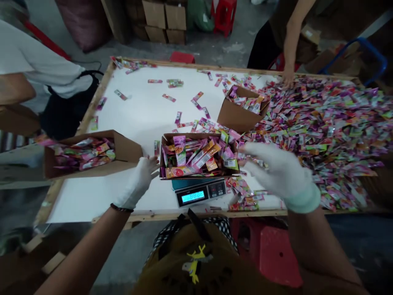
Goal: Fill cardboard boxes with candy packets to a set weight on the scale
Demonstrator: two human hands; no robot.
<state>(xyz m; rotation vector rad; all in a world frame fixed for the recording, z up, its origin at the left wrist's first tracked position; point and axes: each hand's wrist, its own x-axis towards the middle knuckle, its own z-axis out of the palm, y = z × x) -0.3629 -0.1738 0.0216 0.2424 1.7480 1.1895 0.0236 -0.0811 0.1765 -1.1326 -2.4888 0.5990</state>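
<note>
A brown box (pixel 199 177) filled with colourful packets (pixel 202 155) sits on a digital scale (pixel 201 193) with a lit blue display. Close to the box's left side is my left hand (pixel 139 180), in a white glove, its fingers apart and holding nothing. My right hand (pixel 273 170), also gloved, hovers just right of the box with fingers spread and nothing in them. Another packet-filled box (pixel 127 153) lies tilted left of my left hand. A third box (pixel 235 116) with packets stands behind, to the right of the scale.
A large heap of packets (pixel 331 135) covers the table's right side, and single packets lie scattered on the white tabletop (pixel 138 110). Another person's hand (pixel 287 78) touches the heap's back edge. A person in a white shirt (pixel 39 57) is at left. A red stool (pixel 278 254) stands below the front edge.
</note>
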